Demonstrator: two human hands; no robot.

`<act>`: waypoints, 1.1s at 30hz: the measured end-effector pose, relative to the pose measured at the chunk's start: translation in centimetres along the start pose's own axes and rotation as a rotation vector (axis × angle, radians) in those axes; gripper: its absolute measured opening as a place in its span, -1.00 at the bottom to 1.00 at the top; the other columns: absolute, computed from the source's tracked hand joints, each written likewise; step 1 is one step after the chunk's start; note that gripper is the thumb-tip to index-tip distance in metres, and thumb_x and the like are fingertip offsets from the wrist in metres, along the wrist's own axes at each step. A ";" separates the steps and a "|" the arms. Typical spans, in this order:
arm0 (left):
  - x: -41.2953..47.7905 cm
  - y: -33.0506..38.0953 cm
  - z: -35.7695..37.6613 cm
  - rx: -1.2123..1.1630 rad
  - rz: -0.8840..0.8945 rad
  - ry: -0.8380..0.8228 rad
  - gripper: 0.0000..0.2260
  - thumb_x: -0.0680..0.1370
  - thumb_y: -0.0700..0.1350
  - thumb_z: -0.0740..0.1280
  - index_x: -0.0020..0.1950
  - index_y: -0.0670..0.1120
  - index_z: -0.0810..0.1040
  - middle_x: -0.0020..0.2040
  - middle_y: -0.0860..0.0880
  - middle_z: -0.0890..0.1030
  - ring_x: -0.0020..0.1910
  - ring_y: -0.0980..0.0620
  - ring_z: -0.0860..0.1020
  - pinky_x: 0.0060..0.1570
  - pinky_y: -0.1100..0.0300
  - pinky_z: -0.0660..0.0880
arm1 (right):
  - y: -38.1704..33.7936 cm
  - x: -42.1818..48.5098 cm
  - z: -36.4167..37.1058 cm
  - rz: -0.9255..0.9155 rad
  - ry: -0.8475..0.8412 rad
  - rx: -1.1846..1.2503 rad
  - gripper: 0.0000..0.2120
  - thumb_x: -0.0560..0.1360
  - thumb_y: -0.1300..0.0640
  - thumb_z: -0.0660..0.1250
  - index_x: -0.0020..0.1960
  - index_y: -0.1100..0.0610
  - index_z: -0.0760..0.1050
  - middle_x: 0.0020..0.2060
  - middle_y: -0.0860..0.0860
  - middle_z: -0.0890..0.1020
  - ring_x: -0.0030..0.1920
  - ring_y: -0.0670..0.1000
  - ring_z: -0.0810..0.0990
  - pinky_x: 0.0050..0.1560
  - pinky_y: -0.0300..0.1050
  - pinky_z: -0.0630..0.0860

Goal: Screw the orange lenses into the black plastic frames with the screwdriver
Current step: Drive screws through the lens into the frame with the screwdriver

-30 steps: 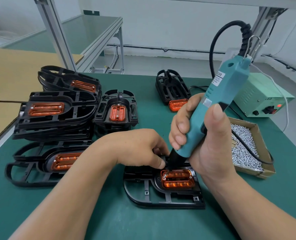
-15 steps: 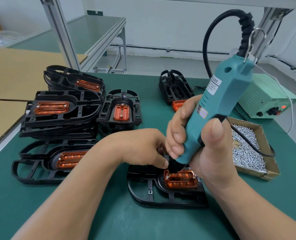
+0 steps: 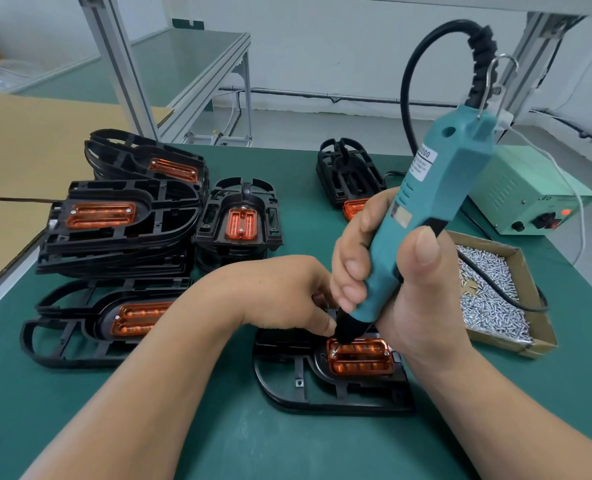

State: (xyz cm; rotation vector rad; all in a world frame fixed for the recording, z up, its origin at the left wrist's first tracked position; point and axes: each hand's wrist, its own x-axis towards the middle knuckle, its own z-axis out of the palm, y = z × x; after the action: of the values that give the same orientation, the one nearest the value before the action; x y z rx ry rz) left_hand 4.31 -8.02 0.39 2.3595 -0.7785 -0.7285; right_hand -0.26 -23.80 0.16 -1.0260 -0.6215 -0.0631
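Note:
A black plastic frame (image 3: 298, 386) lies flat on the green mat in front of me, with an orange lens (image 3: 360, 358) seated in it. My right hand (image 3: 408, 296) grips a teal electric screwdriver (image 3: 426, 209), held nearly upright, its black nose down at the lens's left end. My left hand (image 3: 280, 292) rests on the frame just left of the nose, its fingers curled at the tip; what they hold is hidden. A screw head shows at the lens's right end.
Stacks of black frames with orange lenses (image 3: 114, 220) stand at the left, one more frame (image 3: 348, 174) at the back. A cardboard tray of silver screws (image 3: 488, 299) sits to the right, beside a green power box (image 3: 530, 199). The screwdriver's black cable (image 3: 412, 81) loops overhead.
The screwdriver has stayed on the lens's left end. My hands have barely shifted; the view has moved slightly closer.

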 end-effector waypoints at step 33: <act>0.6 -0.5 0.2 0.038 -0.015 0.004 -0.91 0.55 -0.01 0.52 0.04 0.14 0.71 -0.18 0.19 0.66 -0.18 0.19 0.61 -0.06 0.18 0.55 | -1.5 1.0 -2.2 0.006 0.163 0.172 -0.49 0.47 -0.27 0.51 0.07 0.12 0.43 -0.34 0.01 0.43 -0.43 -0.05 0.41 -0.41 -0.18 0.44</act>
State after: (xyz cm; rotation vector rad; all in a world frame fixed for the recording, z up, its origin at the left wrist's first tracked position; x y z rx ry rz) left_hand 4.76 -8.13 -0.27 2.4019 -0.7804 -0.7208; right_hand 1.13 -26.15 1.03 -0.8470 -0.4667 -0.0853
